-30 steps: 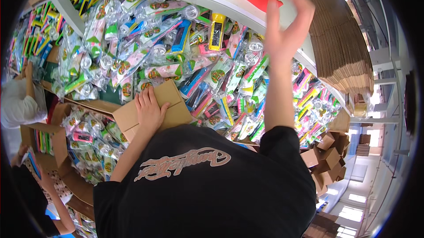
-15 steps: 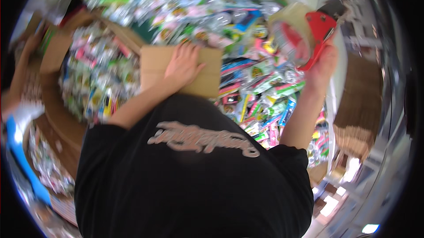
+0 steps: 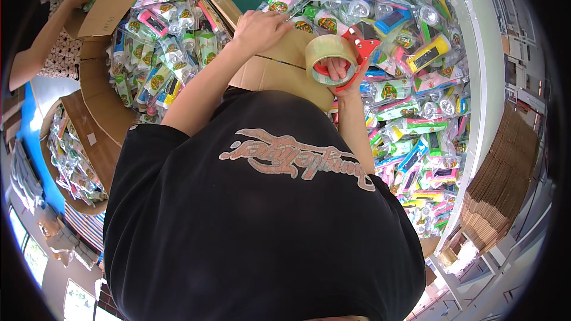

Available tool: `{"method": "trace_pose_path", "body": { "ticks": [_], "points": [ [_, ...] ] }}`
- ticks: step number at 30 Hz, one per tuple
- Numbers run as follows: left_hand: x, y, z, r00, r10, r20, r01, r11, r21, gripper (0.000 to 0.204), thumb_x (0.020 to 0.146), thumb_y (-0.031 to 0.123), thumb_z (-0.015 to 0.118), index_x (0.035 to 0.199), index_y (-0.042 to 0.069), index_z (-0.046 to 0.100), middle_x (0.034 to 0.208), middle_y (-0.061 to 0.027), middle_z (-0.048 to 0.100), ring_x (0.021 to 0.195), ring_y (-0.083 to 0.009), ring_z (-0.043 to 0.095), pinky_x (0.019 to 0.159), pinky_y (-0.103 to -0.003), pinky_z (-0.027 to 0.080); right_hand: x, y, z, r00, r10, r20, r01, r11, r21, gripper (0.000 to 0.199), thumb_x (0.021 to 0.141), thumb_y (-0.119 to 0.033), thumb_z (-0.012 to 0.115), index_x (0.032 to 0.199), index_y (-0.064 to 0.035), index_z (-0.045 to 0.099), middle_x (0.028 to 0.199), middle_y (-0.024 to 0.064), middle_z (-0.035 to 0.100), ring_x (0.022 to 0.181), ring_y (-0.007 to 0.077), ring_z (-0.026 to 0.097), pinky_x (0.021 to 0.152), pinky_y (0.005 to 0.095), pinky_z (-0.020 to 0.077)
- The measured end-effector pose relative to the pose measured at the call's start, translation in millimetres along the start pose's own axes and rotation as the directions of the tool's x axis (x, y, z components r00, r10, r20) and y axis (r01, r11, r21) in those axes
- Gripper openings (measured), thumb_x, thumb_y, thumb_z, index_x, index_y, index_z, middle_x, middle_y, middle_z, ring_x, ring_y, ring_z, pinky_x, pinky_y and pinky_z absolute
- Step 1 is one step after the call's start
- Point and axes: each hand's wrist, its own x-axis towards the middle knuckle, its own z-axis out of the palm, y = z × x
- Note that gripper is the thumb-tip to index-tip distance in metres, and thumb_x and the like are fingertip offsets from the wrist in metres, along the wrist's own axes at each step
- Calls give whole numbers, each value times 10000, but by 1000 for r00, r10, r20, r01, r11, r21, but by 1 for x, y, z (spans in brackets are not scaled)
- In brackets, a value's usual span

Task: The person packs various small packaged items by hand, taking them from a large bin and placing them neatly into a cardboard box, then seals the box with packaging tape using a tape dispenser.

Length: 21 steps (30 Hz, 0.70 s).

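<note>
A small brown cardboard box (image 3: 270, 77) lies closed in front of my body, with a dark seam line across its top. My left hand (image 3: 260, 31) rests on the box's far left part, its fingers stretched out toward the far edge. My right hand (image 3: 344, 77) grips a red tape dispenser (image 3: 364, 47) carrying a wide roll of clear tape (image 3: 315, 46). Some of its fingers show through the roll's core. The dispenser is over the right end of the box; whether tape touches the cardboard cannot be made out.
Bagged colourful plastic items (image 3: 404, 107) cover the table ahead and to the right, bounded by a pale raised edge (image 3: 476, 83). At left stands a big open carton (image 3: 98, 83) of similar bags, with another behind it. A co-worker's arm (image 3: 44, 47) reaches to a smaller box (image 3: 110, 11). Flattened cardboard (image 3: 502, 172) is stacked right.
My right hand has brought the tape dispenser leftward from above the bagged items to the box. My left hand has moved toward the box's far edge, and the box now sits turned.
</note>
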Motion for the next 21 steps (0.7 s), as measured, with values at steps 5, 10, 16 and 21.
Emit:
{"method": "trace_pose_path", "body": {
  "ticks": [5,10,16,21],
  "points": [
    [-15,-5,3,998,33,-62,-27,995,99,314,1014,364,533,1100,145,741,1041,-45,748,995,-265,687,953,-413,475,22,-12,57,977,101,-188,-73,987,146,548,975,-636,518,845,-104,541,533,-21,418,497,117,467,665,301,493],
    [-4,-27,-20,986,-67,153,158,666,-729,502,1081,425,409,1065,37,727,1170,-121,720,1159,-220,627,1093,-383,401,45,23,35,973,230,-32,-232,962,-144,576,1022,-602,428,741,-105,508,487,-20,418,373,139,407,421,261,409],
    [-2,1,-82,895,-238,377,440,604,-664,818,1053,639,253,941,-41,694,1003,-121,691,1000,-222,616,1003,-361,432,46,30,21,930,350,110,-305,905,-297,588,975,-513,617,1211,25,585,793,73,665,592,169,634,514,274,488],
    [11,2,-104,879,-128,460,409,697,-589,478,1039,439,539,900,0,666,851,-45,648,798,-138,601,795,-303,497,49,28,26,897,438,62,-394,856,-334,506,961,-419,680,1179,33,617,915,53,680,686,149,661,604,285,529]
  ]
}}
